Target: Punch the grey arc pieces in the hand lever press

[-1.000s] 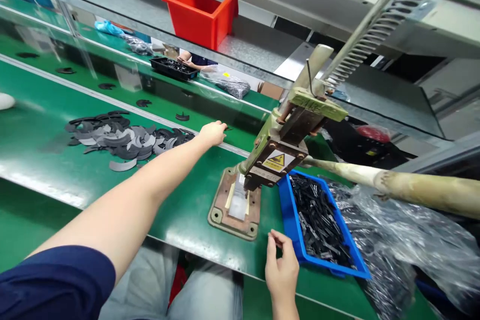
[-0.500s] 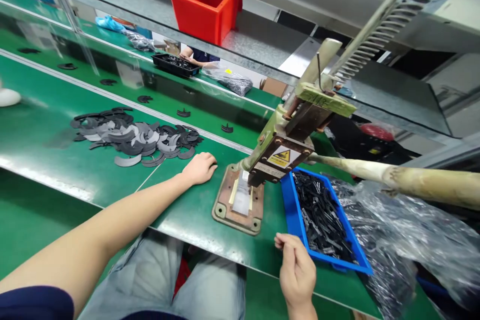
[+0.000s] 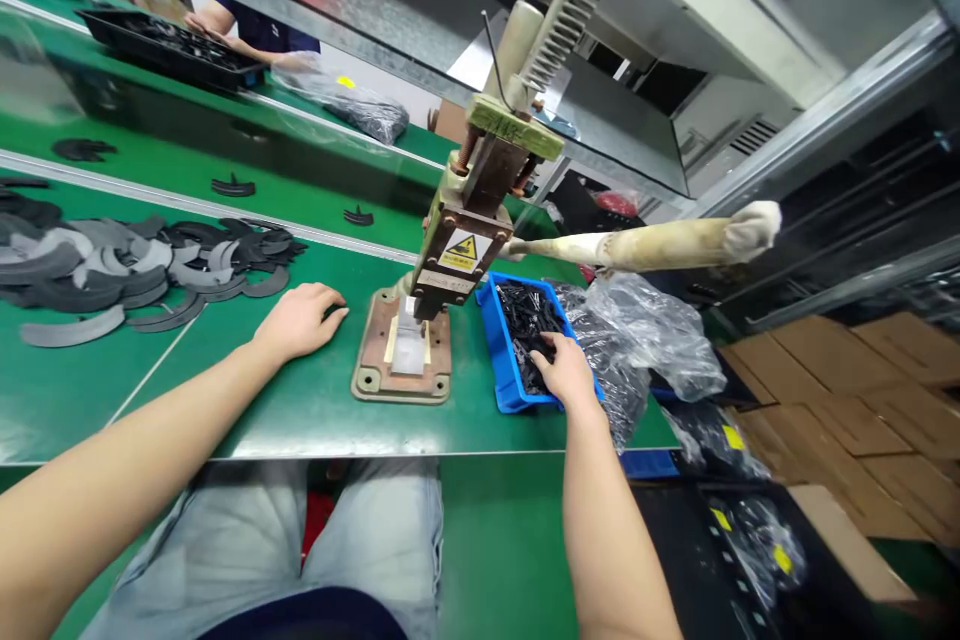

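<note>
My right hand (image 3: 568, 372) reaches into the blue bin (image 3: 511, 394), thumb and fingers apart on the small black plastic parts (image 3: 525, 312); its fingertips are partly lost among them. On the green table, my left hand (image 3: 298, 322) lies with fingers loosely bent and thumb apart, holding nothing visible. Between the hands stands a hand-lever press (image 3: 457, 255) with a warning label and a pale fixture block (image 3: 409, 350) on its base plate. Left of my left hand is a pile of curved grey and black pieces (image 3: 142, 265).
The press lever (image 3: 645, 248) sticks out to the right above the bin. Clear plastic bags (image 3: 652, 320) lie beyond the bin. Curved black parts (image 3: 232, 186) sit on the conveyor behind the table. Across it, a co-worker's hands (image 3: 214, 25) are at a black tray (image 3: 169, 50). Cardboard boxes (image 3: 847, 400) stand right.
My right hand has moved from beside the table's front edge into the blue bin, its fingers now apart. The view has swung to the right. My left hand stays on the table.
</note>
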A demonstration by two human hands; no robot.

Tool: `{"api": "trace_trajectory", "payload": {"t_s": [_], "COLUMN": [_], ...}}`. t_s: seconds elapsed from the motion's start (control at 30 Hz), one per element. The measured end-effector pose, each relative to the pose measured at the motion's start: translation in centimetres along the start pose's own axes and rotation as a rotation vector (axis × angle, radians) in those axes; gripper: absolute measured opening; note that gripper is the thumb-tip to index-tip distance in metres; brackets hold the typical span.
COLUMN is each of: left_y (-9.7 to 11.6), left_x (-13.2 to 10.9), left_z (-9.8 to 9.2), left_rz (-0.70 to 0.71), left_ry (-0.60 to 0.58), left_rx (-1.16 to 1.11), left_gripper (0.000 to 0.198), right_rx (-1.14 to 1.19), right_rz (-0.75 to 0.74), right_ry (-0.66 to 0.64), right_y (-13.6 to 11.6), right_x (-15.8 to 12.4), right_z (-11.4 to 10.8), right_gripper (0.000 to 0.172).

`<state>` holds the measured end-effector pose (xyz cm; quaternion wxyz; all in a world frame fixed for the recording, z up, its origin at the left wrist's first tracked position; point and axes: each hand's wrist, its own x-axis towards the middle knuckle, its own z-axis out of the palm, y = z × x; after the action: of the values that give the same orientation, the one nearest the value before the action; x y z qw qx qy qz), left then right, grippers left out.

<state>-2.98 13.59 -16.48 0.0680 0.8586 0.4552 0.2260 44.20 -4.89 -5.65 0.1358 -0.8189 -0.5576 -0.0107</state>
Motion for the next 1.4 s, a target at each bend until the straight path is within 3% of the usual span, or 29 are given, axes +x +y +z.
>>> {"api": "trace_trajectory", "payload": {"t_s": [0.23, 0.4, 0.5, 0.6, 0.7, 0.8, 0.87, 0.93, 1.0, 1.2, 1.4], "left_y": [-0.2, -0.2, -0.2, 0.2, 2.2, 6.3, 9.6, 12.5, 14.4, 14.6, 14.1], "left_x": [0.1, 0.2, 0.3, 0.1, -1.2, -4.2, -6.6, -8.7, -10.1, -11.8, -12.4], "left_z": [0.0, -0.1, -0.3, -0.8, -1.8, -3.4, -4.5, -5.3, -5.7, -5.8, -5.6], "left_rz": [-0.018, -0.023, -0.035, -0.052, -0.080, 0.011, 0.132, 0.257, 0.328, 0.292, 0.278], "left_ry": [-0.003, 0.007, 0.003, 0.060, 0.257, 0.409, 0.369, 0.258, 0.201, 0.226, 0.237], "left_rx": [-0.006, -0.027, -0.065, -0.161, -0.319, -0.467, -0.568, -0.641, -0.662, -0.667, -0.669], "left_gripper": [0.042, 0.041, 0.039, 0.036, 0.031, 0.021, 0.023, 0.035, 0.039, 0.027, 0.027], "right_rx": [-0.119, -0.042, 0.070, 0.206, 0.332, 0.448, 0.526, 0.582, 0.605, 0.644, 0.689], "right_rz": [0.105, 0.134, 0.092, -0.037, -0.208, -0.377, -0.502, -0.607, -0.671, -0.732, -0.754], "right_ry": [-0.015, 0.043, 0.132, 0.229, 0.249, 0.211, 0.170, 0.121, 0.083, 0.061, 0.089], "right_y": [-1.4, -1.2, -1.3, -3.0, -6.6, -11.2, -14.0, -16.2, -17.7, -18.9, -18.3], "right_x": [0.6, 0.2, -0.4, -2.1, -5.4, -9.2, -11.3, -12.8, -13.7, -14.3, -14.6], "right_z": [0.0, -0.8, -2.0, -3.0, -2.5, -0.2, 1.7, 3.2, 4.2, 5.0, 5.0], "right_gripper": [0.043, 0.040, 0.036, 0.040, 0.041, 0.048, 0.060, 0.068, 0.071, 0.066, 0.032]}}
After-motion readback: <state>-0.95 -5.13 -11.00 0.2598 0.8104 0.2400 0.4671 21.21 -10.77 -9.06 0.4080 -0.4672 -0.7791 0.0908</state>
